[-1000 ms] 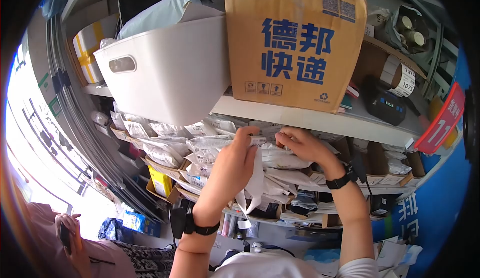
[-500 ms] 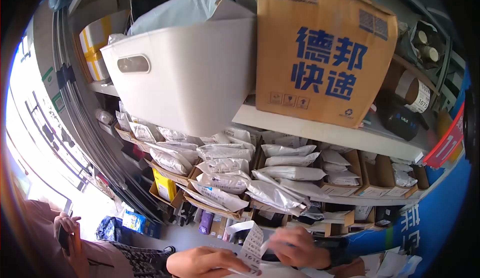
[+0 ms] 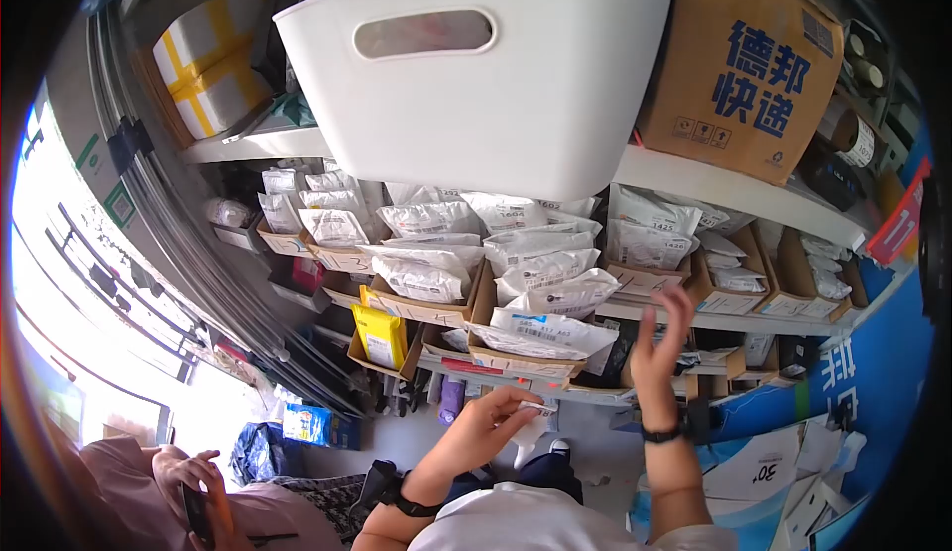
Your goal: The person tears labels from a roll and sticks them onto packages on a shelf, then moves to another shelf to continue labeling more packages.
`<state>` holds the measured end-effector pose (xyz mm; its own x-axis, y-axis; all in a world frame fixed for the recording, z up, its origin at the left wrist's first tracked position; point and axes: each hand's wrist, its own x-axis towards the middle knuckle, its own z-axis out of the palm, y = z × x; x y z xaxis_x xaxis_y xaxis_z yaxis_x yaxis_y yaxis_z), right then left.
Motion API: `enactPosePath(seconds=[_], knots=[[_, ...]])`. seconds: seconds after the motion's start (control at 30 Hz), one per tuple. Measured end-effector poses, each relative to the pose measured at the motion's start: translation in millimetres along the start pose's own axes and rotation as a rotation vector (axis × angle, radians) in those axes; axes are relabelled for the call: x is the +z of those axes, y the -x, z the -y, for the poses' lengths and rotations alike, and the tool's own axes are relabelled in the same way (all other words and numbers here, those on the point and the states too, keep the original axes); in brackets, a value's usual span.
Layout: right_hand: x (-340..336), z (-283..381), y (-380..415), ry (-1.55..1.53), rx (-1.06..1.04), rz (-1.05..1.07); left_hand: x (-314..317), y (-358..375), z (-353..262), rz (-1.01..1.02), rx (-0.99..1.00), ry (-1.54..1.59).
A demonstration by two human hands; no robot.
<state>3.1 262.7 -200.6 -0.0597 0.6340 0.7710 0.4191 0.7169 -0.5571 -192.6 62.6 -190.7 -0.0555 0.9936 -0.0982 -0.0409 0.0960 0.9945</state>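
My left hand is closed, pinching a white printed label strip in front of my body; part of the strip hangs below the fingers. My right hand is raised with its fingers apart and holds nothing. It appears just in front of the shelf, below a cardboard tray of upright white mailing bags. Left of it, another cardboard tray holds a stack of white mailing bags with printed labels. Whether the right fingers touch anything cannot be made out.
A large white plastic bin and a brown carton stand on the upper shelf, jutting out overhead. Below is a yellow package. At the lower left, another person holds a phone. Flat packaging leans at the right.
My view has swung left and back, so the bin now sits centrally. My right hand has come away from the label strip and risen toward the shelf; the left still holds it.
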Motion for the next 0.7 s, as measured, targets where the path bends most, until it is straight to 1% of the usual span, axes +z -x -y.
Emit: enactPosePath(seconds=[0.03, 0.07, 0.1, 0.13, 0.17, 0.23, 0.3, 0.33, 0.37, 0.4, 0.43, 0.47, 0.5, 0.53, 0.57, 0.63, 0.67, 0.7], knots=[[-11.8, 24.4, 15.3, -0.192, 0.077, 0.004, 0.6, 1.7, 1.1, -0.020, 0.027, 0.008], [-27.3, 46.8, 35.5, -0.458, 0.222, 0.176, 3.2, 3.1, -3.0, -0.020, 0.080, 0.013], [-37.4, 77.7, 35.6, -0.547, 0.126, 0.375, 5.3, 5.0, -8.4, -0.002, 0.067, 0.016], [-46.6, 103.9, 29.0, -0.478, 0.079, 0.572, 7.5, 7.1, -14.6, 0.004, 0.117, -0.020], [-46.7, 117.1, 31.3, -0.457, 0.045, 0.653, 8.3, 10.5, -19.7, 0.011, 0.166, -0.055], [-44.5, 126.6, 39.9, -0.414, 0.110, 0.617, 7.0, 16.8, -29.4, 0.032, 0.129, -0.085], [-43.8, 133.6, 39.5, -0.410, 0.095, 0.599, 5.5, 21.2, -38.6, -0.046, 0.162, -0.244], [-44.0, 136.9, 38.2, -0.415, 0.072, 0.594, 3.6, 22.3, -37.8, -0.039, 0.163, -0.241], [-43.3, 141.0, 36.9, -0.409, 0.072, 0.593, 1.1, 23.0, -36.5, -0.081, 0.203, -0.323], [-41.9, 145.9, 35.4, -0.398, 0.095, 0.571, -1.1, 23.5, -35.9, -0.124, 0.243, -0.403], [-41.2, 148.7, 33.3, -0.387, 0.117, 0.548, -3.6, 21.9, -40.2, -0.120, 0.248, -0.399], [-39.7, 148.1, 29.9, -0.381, 0.117, 0.548, -6.1, 19.3, -47.8, -0.117, 0.173, -0.481], [-35.6, 145.2, 25.5, -0.284, 0.079, 0.466, -7.5, 18.7, -51.7, -0.115, 0.096, -0.565], [-29.6, 141.1, 19.9, -0.189, 0.039, 0.381, -9.1, 16.6, -46.4, -0.130, 0.064, -0.543], [-21.0, 135.1, 12.6, -0.187, 0.034, 0.376, -11.4, 14.1, -40.7, -0.129, 0.071, -0.544], [-3.8, 121.4, -0.5, -0.037, -0.199, 0.289, -14.9, 11.0, -33.1, -0.142, 0.142, -0.408], [2.1, 117.8, -3.1, -0.031, -0.197, 0.283, -14.9, 11.4, -35.7, -0.119, 0.099, -0.407], [7.7, 114.8, -5.1, -0.024, -0.041, 0.295, -15.1, 10.5, -37.0, -0.113, 0.103, -0.407]])
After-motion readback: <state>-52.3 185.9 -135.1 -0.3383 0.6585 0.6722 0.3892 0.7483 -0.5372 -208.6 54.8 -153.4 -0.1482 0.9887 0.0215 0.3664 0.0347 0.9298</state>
